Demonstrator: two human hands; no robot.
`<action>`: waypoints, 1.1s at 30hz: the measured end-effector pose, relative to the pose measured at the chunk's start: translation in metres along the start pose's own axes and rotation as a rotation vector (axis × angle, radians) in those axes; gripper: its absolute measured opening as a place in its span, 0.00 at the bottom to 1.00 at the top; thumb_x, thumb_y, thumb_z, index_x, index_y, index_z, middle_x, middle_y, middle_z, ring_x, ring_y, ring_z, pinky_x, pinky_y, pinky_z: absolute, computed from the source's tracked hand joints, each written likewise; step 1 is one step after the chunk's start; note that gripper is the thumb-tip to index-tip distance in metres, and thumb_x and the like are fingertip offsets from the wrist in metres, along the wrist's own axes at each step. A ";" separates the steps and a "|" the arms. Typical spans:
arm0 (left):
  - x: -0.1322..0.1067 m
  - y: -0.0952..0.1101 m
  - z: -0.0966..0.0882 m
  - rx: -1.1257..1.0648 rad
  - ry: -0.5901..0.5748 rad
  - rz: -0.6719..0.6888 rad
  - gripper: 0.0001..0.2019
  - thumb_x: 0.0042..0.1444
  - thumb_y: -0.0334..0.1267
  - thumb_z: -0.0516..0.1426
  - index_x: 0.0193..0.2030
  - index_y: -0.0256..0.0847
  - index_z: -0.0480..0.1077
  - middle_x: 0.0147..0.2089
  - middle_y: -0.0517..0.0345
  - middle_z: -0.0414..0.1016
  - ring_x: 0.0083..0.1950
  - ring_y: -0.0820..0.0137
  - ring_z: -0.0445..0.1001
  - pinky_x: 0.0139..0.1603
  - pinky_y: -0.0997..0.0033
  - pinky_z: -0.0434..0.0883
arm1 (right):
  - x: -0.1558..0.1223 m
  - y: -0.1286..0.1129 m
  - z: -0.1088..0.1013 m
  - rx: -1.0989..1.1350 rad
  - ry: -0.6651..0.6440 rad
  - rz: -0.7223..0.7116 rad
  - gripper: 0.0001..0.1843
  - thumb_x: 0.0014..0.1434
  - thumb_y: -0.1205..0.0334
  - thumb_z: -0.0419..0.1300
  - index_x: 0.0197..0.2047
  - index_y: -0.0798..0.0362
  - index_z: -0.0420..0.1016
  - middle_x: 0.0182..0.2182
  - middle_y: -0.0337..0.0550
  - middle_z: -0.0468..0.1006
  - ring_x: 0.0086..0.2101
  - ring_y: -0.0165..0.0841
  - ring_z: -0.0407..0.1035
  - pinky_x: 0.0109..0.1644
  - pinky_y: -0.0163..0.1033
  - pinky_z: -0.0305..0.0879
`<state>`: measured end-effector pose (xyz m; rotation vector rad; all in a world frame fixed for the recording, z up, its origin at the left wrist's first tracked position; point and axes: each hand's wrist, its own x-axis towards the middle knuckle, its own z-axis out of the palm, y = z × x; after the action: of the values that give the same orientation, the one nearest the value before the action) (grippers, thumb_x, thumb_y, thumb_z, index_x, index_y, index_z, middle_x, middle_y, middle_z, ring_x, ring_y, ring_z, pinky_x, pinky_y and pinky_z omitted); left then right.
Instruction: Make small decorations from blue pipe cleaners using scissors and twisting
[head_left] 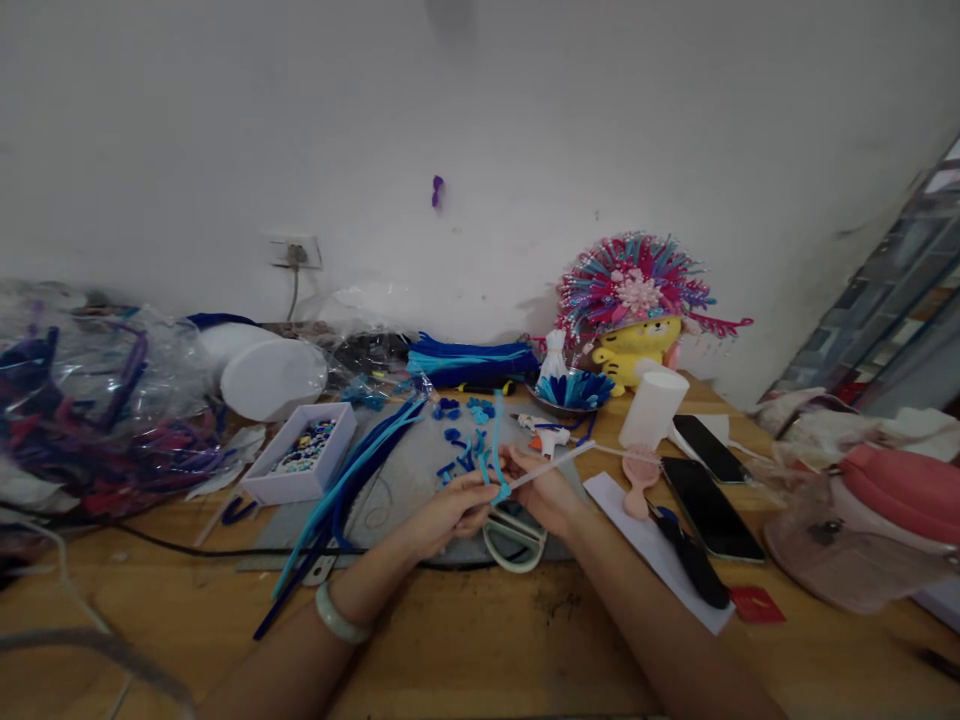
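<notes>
Both hands meet over a grey mat [375,500] at the middle of the table. In my left hand [454,515], the closed fingers pinch a light-blue pipe cleaner [498,440], bent, with one end standing up. My right hand [546,492] is closed at the same piece, its fingertips partly hidden. A thin pale strip [555,466] slants from the fingers up to the right; I cannot tell what it is. Scissors with pale handles [514,545] lie just below the hands. Small blue twisted shapes [454,470] are scattered behind them, near a white glue gun [551,438].
Long blue pipe cleaners [330,520] and a white box of beads [296,465] are on the left. Behind stand a bowl of blue loops [574,390] and a yellow figure [637,345] with a colourful headdress. Phones [712,510], a pink brush [640,475] and a black cable [225,550] lie about.
</notes>
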<state>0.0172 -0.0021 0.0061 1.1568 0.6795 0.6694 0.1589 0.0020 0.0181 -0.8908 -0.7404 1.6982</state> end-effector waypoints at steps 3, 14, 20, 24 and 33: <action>0.004 0.001 -0.003 0.206 0.177 0.146 0.15 0.47 0.46 0.55 0.36 0.36 0.69 0.12 0.70 0.54 0.14 0.81 0.46 0.16 0.79 0.45 | 0.001 0.001 -0.001 -0.066 0.094 0.027 0.07 0.46 0.62 0.58 0.30 0.55 0.71 0.20 0.35 0.70 0.20 0.24 0.61 0.23 0.29 0.55; -0.001 0.001 -0.011 1.390 0.377 0.166 0.14 0.53 0.38 0.47 0.39 0.42 0.72 0.28 0.51 0.75 0.28 0.67 0.69 0.28 0.73 0.57 | -0.008 0.000 0.007 -0.331 -0.026 0.288 0.19 0.54 0.53 0.50 0.19 0.56 0.66 0.14 0.38 0.65 0.14 0.23 0.57 0.16 0.29 0.47; 0.001 0.002 -0.011 1.146 0.420 0.236 0.17 0.54 0.39 0.45 0.47 0.43 0.68 0.25 0.56 0.73 0.25 0.70 0.67 0.27 0.74 0.57 | -0.006 -0.006 0.003 -0.170 -0.054 0.183 0.10 0.52 0.61 0.54 0.24 0.58 0.67 0.16 0.34 0.66 0.15 0.20 0.57 0.17 0.26 0.48; 0.004 0.004 -0.008 0.809 0.440 0.315 0.13 0.51 0.41 0.48 0.38 0.39 0.70 0.24 0.60 0.70 0.24 0.73 0.64 0.26 0.75 0.58 | -0.005 -0.004 0.001 -0.208 -0.097 0.128 0.10 0.49 0.59 0.56 0.23 0.57 0.67 0.16 0.34 0.66 0.15 0.21 0.57 0.18 0.28 0.47; 0.002 0.008 -0.006 -0.029 0.292 0.146 0.12 0.45 0.46 0.56 0.26 0.39 0.61 0.10 0.74 0.46 0.12 0.83 0.41 0.14 0.78 0.40 | 0.005 0.001 -0.013 -1.106 0.012 -0.595 0.07 0.49 0.63 0.57 0.24 0.50 0.76 0.27 0.41 0.73 0.33 0.34 0.64 0.41 0.40 0.57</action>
<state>0.0126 0.0053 0.0115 1.0989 0.8325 0.9816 0.1684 0.0074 0.0091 -1.2149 -1.7900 0.6673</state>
